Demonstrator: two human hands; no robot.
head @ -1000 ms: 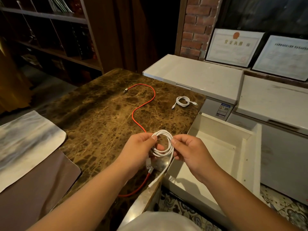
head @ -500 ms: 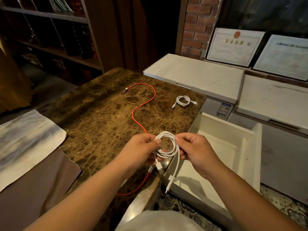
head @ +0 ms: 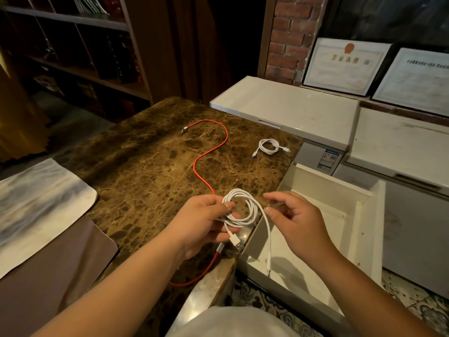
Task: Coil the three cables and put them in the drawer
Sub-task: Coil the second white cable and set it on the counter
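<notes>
Head view: the left hand (head: 201,220) pinches a white coil (head: 243,210) between thumb and curled fingers, holding it above the near edge of the marble table (head: 136,171). Two ends hang from the coil: a wide plug (head: 237,243) just below the left hand, and a longer tail ending in a slim plug (head: 268,268) that dangles over the open drawer (head: 364,215). The right hand (head: 296,222) is just beside the coil, fingers loosely spread and slightly bent. Its thumb tip lies near the hanging tail, but whether it touches the cord cannot be told; it does not grip it. The left palm and the coil's near side are hidden behind the fingers.

A red cable (head: 209,154) lies uncoiled in an S across the table, one metal plug at the far end. Its near stretch passes behind the left hand, comes out below it with a white plug, and loops over the table's front edge, partly covered by the left forearm. A second white coil (head: 268,147) lies on the table near its right edge, well apart from the hands.

The drawer is pulled out at the table's right; its near corner is covered by the right arm, and the visible floor holds only shadow. Beyond it stand white chest freezers (head: 291,110) with framed papers (head: 345,64) leaning behind them, the right one cut off by the frame. A pale cloth (head: 36,203) lies at the left, cut off as well. The shelves (head: 73,45) at the back are too dark to make out their contents.
</notes>
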